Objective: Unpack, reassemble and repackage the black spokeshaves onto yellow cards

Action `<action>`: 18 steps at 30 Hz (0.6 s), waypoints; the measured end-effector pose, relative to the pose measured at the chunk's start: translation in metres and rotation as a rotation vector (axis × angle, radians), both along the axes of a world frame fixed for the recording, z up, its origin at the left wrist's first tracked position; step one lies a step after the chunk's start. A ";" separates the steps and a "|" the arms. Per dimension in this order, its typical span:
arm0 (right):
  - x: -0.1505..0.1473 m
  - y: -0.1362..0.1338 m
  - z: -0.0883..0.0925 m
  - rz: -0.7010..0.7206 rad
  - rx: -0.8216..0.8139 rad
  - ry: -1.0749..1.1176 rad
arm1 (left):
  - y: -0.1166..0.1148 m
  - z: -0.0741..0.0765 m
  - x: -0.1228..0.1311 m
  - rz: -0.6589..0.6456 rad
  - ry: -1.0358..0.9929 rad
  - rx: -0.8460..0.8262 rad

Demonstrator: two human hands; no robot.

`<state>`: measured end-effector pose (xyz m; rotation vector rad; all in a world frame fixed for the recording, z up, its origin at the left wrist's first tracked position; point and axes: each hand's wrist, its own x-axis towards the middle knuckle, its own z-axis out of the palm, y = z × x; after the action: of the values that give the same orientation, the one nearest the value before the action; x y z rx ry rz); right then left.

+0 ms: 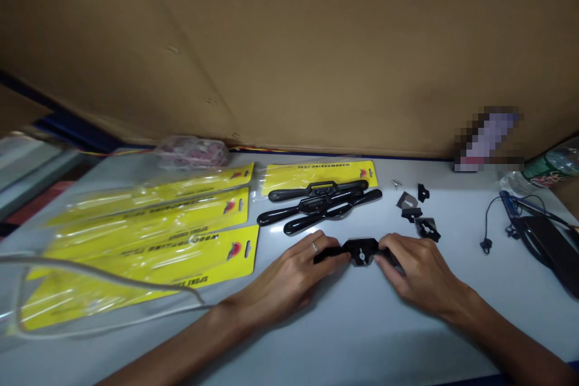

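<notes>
A black spokeshave (360, 251) lies level between my hands, its middle part with a slotted blade facing up. My left hand (303, 268), a ring on one finger, wraps its left handle. My right hand (418, 271) grips the right handle. Just beyond lie several black spokeshave bodies (332, 215), side by side and partly overlapping. To their right are loose spokeshave parts: a grey blade (407, 200), a small black cap (423, 192), another black cap (411, 214), and a blade with a cap on it (427, 229). Small screws (396, 183) lie behind these.
Yellow spokeshave packages (235, 253) in clear plastic cover the left side, with a white cable (113, 277) across them. Another package (321, 175) lies behind the bodies. A plastic box (192, 152), earphones (486, 245), a black object (547, 250) and a bottle (552, 172) sit around the edges.
</notes>
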<state>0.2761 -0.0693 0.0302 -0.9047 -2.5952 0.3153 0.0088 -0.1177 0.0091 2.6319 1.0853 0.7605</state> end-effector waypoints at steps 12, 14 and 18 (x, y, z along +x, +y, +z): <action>0.001 0.002 0.001 0.049 -0.010 -0.029 | 0.000 0.003 0.002 0.001 0.007 -0.036; 0.001 0.001 0.000 0.050 -0.015 -0.028 | -0.001 0.003 0.002 0.001 -0.003 -0.049; 0.000 0.000 0.000 0.105 0.008 -0.001 | -0.002 0.005 0.003 -0.013 -0.003 -0.053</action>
<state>0.2758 -0.0693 0.0307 -0.7668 -2.6481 0.3326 0.0120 -0.1195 0.0137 2.5906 1.0717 0.7222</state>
